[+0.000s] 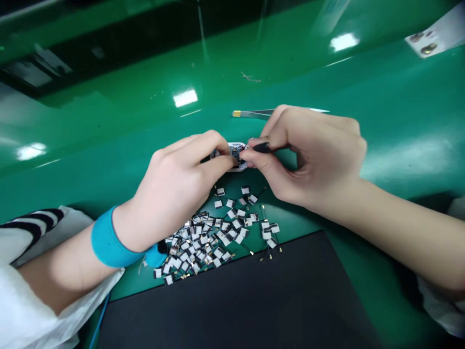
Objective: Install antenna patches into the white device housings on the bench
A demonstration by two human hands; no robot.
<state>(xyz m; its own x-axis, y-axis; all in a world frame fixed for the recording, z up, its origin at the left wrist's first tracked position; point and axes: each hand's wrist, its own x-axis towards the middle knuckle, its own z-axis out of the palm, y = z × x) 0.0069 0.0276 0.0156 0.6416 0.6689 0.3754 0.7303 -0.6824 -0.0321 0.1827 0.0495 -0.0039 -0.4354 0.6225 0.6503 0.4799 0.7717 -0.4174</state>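
Between my hands is a small white-rimmed device, its circuit board exposed. My left hand is closed on its left side, the thumb and index finger reaching over the board. Fingers of my right hand are pinched at the device's right edge, with a small dark piece between them; I cannot make out its exact kind. Many small white-and-black parts with thin black leads and gold-coloured ends form a loose pile just below my hands. Beyond my right hand lie metal tweezers, partly hidden behind the fingers.
The work surface is a glossy green mat with lamp reflections. A black sheet covers the near side. My left wrist wears a blue band, and a blue cord runs below it. A white printed item lies at far right.
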